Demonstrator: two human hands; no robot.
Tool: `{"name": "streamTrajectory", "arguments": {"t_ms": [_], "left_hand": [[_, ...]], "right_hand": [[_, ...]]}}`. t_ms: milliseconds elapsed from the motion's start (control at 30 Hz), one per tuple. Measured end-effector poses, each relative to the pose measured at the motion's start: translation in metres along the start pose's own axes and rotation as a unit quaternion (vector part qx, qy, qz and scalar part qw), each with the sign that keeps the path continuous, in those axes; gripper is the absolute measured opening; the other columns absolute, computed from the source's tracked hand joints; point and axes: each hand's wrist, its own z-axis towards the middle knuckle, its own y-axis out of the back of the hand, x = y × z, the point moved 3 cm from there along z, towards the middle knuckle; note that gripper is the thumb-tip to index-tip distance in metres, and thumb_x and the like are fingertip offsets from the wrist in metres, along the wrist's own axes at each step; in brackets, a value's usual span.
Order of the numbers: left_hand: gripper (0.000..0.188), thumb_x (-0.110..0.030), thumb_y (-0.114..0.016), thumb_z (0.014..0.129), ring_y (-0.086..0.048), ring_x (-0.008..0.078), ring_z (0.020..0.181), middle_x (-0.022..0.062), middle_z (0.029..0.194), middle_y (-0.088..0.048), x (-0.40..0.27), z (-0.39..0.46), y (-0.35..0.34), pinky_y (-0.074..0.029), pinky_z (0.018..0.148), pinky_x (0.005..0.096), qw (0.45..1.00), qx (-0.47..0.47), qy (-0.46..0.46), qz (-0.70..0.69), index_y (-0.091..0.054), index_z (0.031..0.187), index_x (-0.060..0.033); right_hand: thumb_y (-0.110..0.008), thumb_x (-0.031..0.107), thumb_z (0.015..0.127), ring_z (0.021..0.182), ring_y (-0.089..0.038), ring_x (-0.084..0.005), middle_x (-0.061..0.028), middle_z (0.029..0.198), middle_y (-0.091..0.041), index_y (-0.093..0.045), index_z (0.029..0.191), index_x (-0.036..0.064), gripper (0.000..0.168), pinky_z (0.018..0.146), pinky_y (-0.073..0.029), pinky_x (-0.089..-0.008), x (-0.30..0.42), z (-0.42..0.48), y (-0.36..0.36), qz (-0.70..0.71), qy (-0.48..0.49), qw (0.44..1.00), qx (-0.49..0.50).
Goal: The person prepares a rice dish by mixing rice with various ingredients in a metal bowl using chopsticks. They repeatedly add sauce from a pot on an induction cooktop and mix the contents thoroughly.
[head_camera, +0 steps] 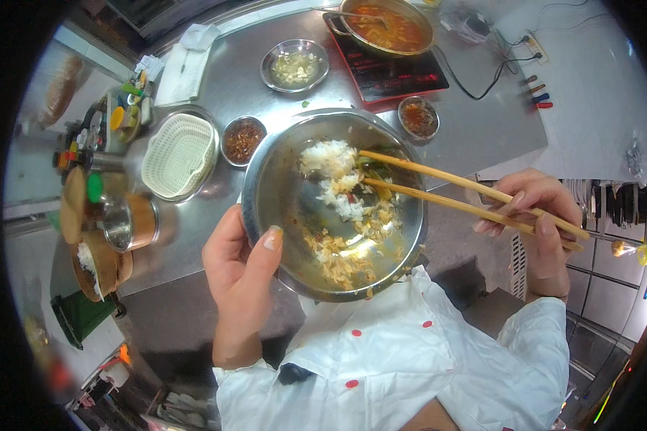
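My left hand (245, 269) grips the left rim of a stainless steel bowl (296, 210), thumb over the edge, holding it in front of my chest. The bowl is tilted so its inside faces me. White rice (331, 159) lies in the upper middle, and sauce-stained rice (337, 261) clings lower down. Some green leafy food (377, 175) sits at the right, partly behind the chopsticks. In my right hand (542, 221) is a pair of wooden chopsticks (453, 200), slightly apart, their tips inside the bowl at the rice and greens.
Behind the bowl, a pot of red stew (391, 29) stands on an induction cooker (399, 81). Around it are a dish of chopped garlic in liquid (295, 65), chili flakes (242, 141), a dark red sauce (419, 117) and a white plastic basket (179, 156). A wooden rice tub (100, 264) is at left.
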Motion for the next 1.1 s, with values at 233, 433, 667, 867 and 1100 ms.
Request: {"name": "streamTrajectory", "arguments": {"t_ms": [233, 433, 667, 867, 1100], "left_hand": [[0.021, -0.009, -0.056, 0.089, -0.044, 0.0022, 0.074, -0.0024, 0.084, -0.053, 0.001, -0.004, -0.003, -0.035, 0.066, 0.0166, 0.999, -0.012, -0.03, 0.002, -0.055, 0.105, 0.0039], [0.016, -0.008, -0.056, 0.089, -0.044, 0.0024, 0.076, -0.0012, 0.086, -0.054, 0.004, -0.005, -0.005, -0.036, 0.069, 0.0174, 0.999, -0.024, -0.034, -0.007, -0.055, 0.101, 0.0026], [0.021, -0.009, -0.057, 0.086, -0.049, 0.006, 0.08, 0.0028, 0.09, -0.058, 0.014, -0.007, -0.001, -0.039, 0.074, 0.0199, 0.998, -0.047, -0.036, -0.021, -0.056, 0.102, 0.0049], [0.015, -0.008, -0.056, 0.088, -0.045, 0.0034, 0.076, -0.0008, 0.085, -0.054, 0.018, -0.008, 0.0, -0.037, 0.069, 0.0182, 0.999, -0.01, -0.015, -0.044, -0.056, 0.097, 0.0033], [0.016, -0.009, -0.058, 0.086, -0.046, 0.0035, 0.075, -0.0006, 0.084, -0.055, 0.02, -0.006, 0.011, -0.037, 0.068, 0.0183, 0.997, -0.034, -0.007, -0.069, -0.056, 0.096, 0.0035]], "right_hand": [[-0.054, 0.031, 0.091, 0.078, -0.067, -0.0298, -0.021, 0.102, -0.057, -0.056, 0.098, -0.001, 0.033, 0.066, -0.056, -0.0345, 0.006, -0.002, 0.002, 0.002, 0.005, 1.0, -0.004], [-0.052, 0.027, 0.092, 0.078, -0.068, -0.0304, -0.0247, 0.096, -0.062, -0.059, 0.099, -0.004, 0.033, 0.067, -0.056, -0.0349, 0.004, -0.007, -0.005, -0.059, 0.1, 0.991, 0.06], [-0.054, 0.031, 0.093, 0.072, -0.067, -0.0338, -0.0248, 0.09, -0.063, -0.059, 0.094, -0.002, 0.033, 0.061, -0.056, -0.038, -0.003, -0.012, 0.003, 0.029, 0.071, 0.997, 0.01], [-0.05, 0.031, 0.095, 0.075, -0.067, -0.0327, -0.026, 0.092, -0.064, -0.057, 0.099, 0.003, 0.029, 0.065, -0.055, -0.0391, -0.006, 0.004, -0.001, -0.001, 0.133, 0.988, 0.075], [-0.048, 0.034, 0.095, 0.071, -0.069, -0.0276, -0.022, 0.085, -0.068, -0.06, 0.099, 0.006, 0.03, 0.061, -0.055, -0.0322, -0.013, 0.014, -0.009, -0.083, 0.187, 0.955, 0.215]]}}
